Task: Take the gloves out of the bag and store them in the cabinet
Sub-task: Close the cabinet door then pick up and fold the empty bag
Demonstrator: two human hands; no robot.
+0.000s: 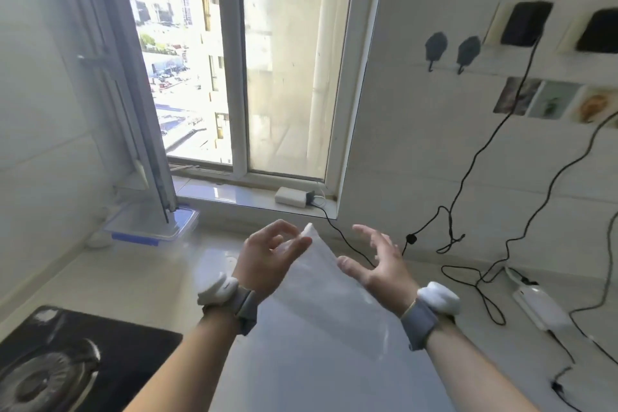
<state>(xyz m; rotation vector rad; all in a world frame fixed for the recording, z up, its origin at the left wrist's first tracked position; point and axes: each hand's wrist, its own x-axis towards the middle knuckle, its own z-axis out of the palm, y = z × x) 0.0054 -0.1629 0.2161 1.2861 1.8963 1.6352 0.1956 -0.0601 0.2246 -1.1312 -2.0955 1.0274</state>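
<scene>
Here, from the head camera, we see our left hand [267, 256] pinching the top corner of the clear bag [321, 298], which hangs above the countertop [140, 281] below the window [234, 77]. Our right hand [378, 264] hovers just beside it, fingers spread and empty.

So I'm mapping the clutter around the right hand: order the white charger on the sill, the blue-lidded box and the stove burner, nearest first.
From the right hand:
1. White charger, up on the windowsill, slightly left.
2. Blue-lidded box, far left beneath the open window.
3. Stove burner, bottom-left corner.
</scene>
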